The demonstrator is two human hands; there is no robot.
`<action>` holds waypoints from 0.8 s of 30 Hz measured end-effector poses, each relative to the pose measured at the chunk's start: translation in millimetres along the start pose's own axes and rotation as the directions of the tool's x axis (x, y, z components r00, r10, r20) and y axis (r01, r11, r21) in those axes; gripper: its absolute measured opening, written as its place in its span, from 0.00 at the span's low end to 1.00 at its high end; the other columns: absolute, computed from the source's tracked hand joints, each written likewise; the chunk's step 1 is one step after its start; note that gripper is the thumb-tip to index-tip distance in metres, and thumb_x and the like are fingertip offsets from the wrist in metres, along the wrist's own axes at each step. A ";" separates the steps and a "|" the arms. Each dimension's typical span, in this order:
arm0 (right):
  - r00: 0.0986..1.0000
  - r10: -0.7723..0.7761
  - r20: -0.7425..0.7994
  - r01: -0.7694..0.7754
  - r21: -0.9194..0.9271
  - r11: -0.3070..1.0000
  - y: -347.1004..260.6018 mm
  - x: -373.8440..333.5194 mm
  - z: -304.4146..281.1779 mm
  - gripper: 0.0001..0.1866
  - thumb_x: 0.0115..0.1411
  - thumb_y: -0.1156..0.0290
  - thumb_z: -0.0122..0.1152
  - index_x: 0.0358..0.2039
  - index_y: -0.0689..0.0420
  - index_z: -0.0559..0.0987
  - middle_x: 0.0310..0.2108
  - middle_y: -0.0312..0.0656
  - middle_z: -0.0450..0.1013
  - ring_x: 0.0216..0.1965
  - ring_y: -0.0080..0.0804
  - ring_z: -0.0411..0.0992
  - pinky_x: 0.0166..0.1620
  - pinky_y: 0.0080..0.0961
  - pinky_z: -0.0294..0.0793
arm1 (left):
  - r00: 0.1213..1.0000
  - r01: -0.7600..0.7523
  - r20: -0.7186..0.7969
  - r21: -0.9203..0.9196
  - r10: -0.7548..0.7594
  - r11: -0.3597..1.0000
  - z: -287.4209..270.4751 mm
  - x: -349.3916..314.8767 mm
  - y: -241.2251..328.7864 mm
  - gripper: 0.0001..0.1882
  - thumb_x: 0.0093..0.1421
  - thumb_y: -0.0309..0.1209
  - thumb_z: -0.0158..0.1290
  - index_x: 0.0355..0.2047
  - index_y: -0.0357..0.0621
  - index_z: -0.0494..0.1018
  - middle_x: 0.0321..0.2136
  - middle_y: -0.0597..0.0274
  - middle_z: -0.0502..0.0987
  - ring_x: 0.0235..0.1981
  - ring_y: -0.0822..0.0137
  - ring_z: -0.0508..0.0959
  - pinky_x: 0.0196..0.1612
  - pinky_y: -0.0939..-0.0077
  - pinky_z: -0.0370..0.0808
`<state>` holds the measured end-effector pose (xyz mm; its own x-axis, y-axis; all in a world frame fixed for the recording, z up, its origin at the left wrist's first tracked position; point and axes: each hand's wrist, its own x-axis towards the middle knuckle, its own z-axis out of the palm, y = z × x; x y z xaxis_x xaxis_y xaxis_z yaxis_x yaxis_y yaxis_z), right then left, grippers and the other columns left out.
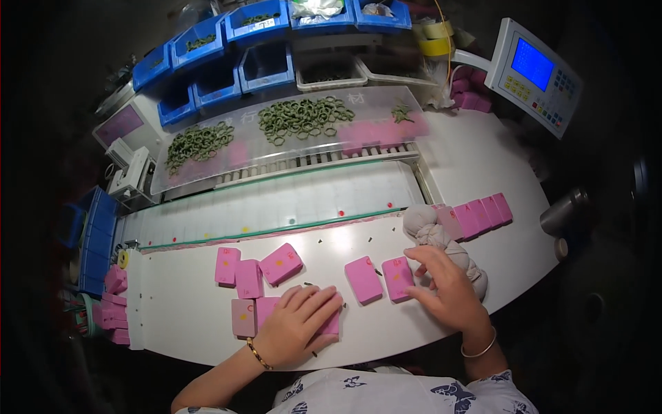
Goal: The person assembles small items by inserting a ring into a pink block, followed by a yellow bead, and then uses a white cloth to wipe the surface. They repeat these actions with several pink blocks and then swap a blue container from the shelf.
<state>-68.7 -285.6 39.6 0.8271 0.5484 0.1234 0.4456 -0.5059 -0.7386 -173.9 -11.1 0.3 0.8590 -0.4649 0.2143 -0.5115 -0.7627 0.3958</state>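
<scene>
Pink rectangular blocks with red marks lie on the white worktop. My left hand [301,326] rests palm down over blocks at the lower middle, its fingers stretched out; a pink block [332,324] shows between its thumb and index finger. Beside that hand are a paler block [243,318] and three pink ones, among them a tilted block [281,264]. My right hand [447,290] is open, thumb and fingers apart, at the right edge of a pink block [397,279]. The thumb appears to touch it. Left of that block sits another pink block [363,280].
A knotted grey cloth [441,238] lies beyond my right hand, near a row of pink blocks [476,217]. Green rings [303,119] are heaped on a clear sheet [241,165]. Behind are blue bins [265,63]; a control panel [534,76] stands at right, stacked blocks [114,310] at left.
</scene>
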 end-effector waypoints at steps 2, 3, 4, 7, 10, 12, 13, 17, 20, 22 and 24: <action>0.998 -0.008 0.059 0.010 -0.033 0.999 -1.7 -3.0 1.0 0.29 0.51 0.74 0.67 0.54 0.61 0.70 0.51 0.49 0.68 0.46 0.45 0.72 0.47 0.33 0.74 | 0.996 0.068 -0.050 -0.031 -0.069 0.997 -3.5 1.2 -2.3 0.33 0.52 0.41 0.62 0.56 0.40 0.67 0.54 0.52 0.69 0.54 0.51 0.68 0.58 0.55 0.63; 0.998 -0.001 0.056 0.003 -0.040 0.999 1.2 -5.6 2.4 0.29 0.51 0.74 0.67 0.54 0.61 0.70 0.51 0.49 0.68 0.46 0.45 0.72 0.47 0.33 0.74 | 0.996 0.070 -0.050 0.001 -0.070 0.998 -7.2 4.0 -3.0 0.32 0.52 0.40 0.62 0.55 0.39 0.68 0.53 0.52 0.69 0.53 0.50 0.68 0.57 0.56 0.65; 0.997 -0.031 0.067 0.037 -0.090 0.995 6.1 -7.8 5.0 0.30 0.51 0.72 0.67 0.55 0.61 0.69 0.52 0.50 0.67 0.49 0.48 0.70 0.50 0.35 0.72 | 0.997 0.064 -0.051 -0.005 -0.064 0.998 -6.7 3.9 -6.2 0.32 0.52 0.40 0.62 0.55 0.39 0.68 0.53 0.52 0.69 0.53 0.50 0.68 0.57 0.56 0.65; 0.993 -0.060 0.100 0.076 -0.158 0.985 8.6 -7.1 8.6 0.31 0.52 0.69 0.67 0.56 0.61 0.68 0.55 0.52 0.65 0.54 0.51 0.67 0.55 0.38 0.68 | 0.988 0.112 -0.113 0.017 -0.109 0.994 -4.6 -0.3 -18.5 0.32 0.50 0.39 0.63 0.53 0.39 0.69 0.52 0.51 0.69 0.53 0.49 0.68 0.57 0.54 0.64; 0.989 -0.075 0.130 0.094 -0.150 0.984 9.7 1.1 13.2 0.32 0.52 0.68 0.67 0.57 0.62 0.67 0.56 0.53 0.64 0.55 0.52 0.66 0.58 0.39 0.66 | 0.982 0.148 -0.130 0.094 -0.135 0.985 -15.0 -4.8 -27.4 0.32 0.49 0.38 0.63 0.52 0.39 0.69 0.51 0.51 0.70 0.53 0.49 0.68 0.57 0.54 0.64; 0.984 -0.103 0.146 0.121 -0.119 0.985 8.2 7.2 16.7 0.33 0.52 0.68 0.67 0.57 0.62 0.67 0.56 0.53 0.64 0.55 0.52 0.66 0.58 0.38 0.65 | 0.976 0.181 -0.145 0.114 -0.164 0.977 -26.6 -13.2 -30.4 0.31 0.48 0.36 0.64 0.52 0.39 0.70 0.51 0.51 0.71 0.53 0.48 0.68 0.57 0.55 0.65; 0.981 -0.125 0.146 0.143 -0.121 0.982 10.1 8.2 17.8 0.33 0.52 0.68 0.66 0.57 0.62 0.66 0.56 0.53 0.63 0.55 0.53 0.66 0.58 0.39 0.65 | 0.969 0.208 -0.163 0.118 -0.188 0.971 -27.7 -15.4 -34.5 0.31 0.47 0.36 0.64 0.52 0.40 0.70 0.52 0.52 0.71 0.53 0.48 0.68 0.57 0.55 0.64; 0.974 -0.133 0.184 0.156 -0.121 0.980 8.9 11.9 18.7 0.35 0.51 0.69 0.67 0.58 0.63 0.65 0.57 0.54 0.62 0.56 0.53 0.65 0.58 0.38 0.65 | 0.947 0.284 -0.201 0.162 -0.250 0.945 -33.2 -24.8 -43.6 0.32 0.46 0.35 0.65 0.52 0.42 0.70 0.53 0.53 0.71 0.53 0.47 0.67 0.58 0.54 0.63; 0.966 -0.151 0.210 0.181 -0.133 0.974 11.6 13.1 19.4 0.36 0.50 0.70 0.67 0.59 0.62 0.64 0.57 0.53 0.62 0.56 0.53 0.64 0.58 0.38 0.65 | 0.943 0.293 -0.219 0.188 -0.251 0.937 -37.0 -24.7 -45.2 0.32 0.45 0.35 0.65 0.52 0.43 0.71 0.52 0.55 0.71 0.54 0.48 0.67 0.58 0.55 0.63; 0.966 -0.138 0.221 0.169 -0.132 0.977 14.8 15.6 19.1 0.37 0.49 0.71 0.68 0.59 0.62 0.64 0.56 0.53 0.62 0.56 0.53 0.64 0.58 0.38 0.65 | 0.926 0.254 -0.313 0.105 -0.211 0.962 -35.9 -21.4 -44.6 0.32 0.45 0.33 0.65 0.52 0.41 0.70 0.51 0.53 0.72 0.52 0.49 0.68 0.56 0.56 0.64; 0.960 -0.148 0.240 0.180 -0.118 0.977 12.6 19.5 20.8 0.37 0.49 0.71 0.68 0.59 0.62 0.64 0.56 0.53 0.62 0.56 0.52 0.64 0.57 0.38 0.65 | 0.900 0.239 -0.390 0.060 -0.197 0.969 -32.2 -17.8 -41.1 0.32 0.45 0.30 0.65 0.52 0.40 0.70 0.50 0.52 0.72 0.51 0.49 0.69 0.55 0.58 0.65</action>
<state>-54.1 -267.4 19.0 0.6456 0.7606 0.0683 0.6243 -0.4742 -0.6208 -167.6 43.0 9.0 0.8817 -0.0924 0.4626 -0.2918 -0.8773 0.3810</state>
